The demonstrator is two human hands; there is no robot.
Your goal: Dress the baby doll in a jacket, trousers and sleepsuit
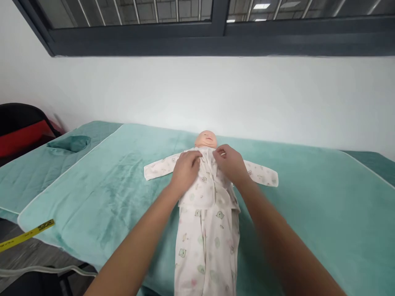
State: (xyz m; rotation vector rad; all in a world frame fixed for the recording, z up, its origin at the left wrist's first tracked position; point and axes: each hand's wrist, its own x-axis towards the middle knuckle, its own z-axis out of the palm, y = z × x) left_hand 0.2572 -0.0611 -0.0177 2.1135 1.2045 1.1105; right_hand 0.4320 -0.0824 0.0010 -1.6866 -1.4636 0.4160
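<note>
A baby doll (pixel 206 139) lies on its back, its head towards the wall. It wears a white printed baby shirt (pixel 200 193) with the sleeves stretched out to both sides, and matching baby pants (pixel 206 250). My left hand (pixel 187 169) is closed, its thumb and fingers pinching the shirt front at the chest, left of the neckline. On the other side of the neckline, my right hand (pixel 231 162) pinches the shirt's edge between thumb and fingers. The front panels overlap down the middle. The exact bit of cloth under each fingertip is partly hidden.
A teal plush cover (pixel 308 205) is spread under the doll. White wall (pixel 197 90) and a dark window frame (pixel 138 45) stand behind. To the left are a face hole (pixel 69 144) in the bed, a red and black chair (pixel 24 135) and a yellow strip (pixel 27 235).
</note>
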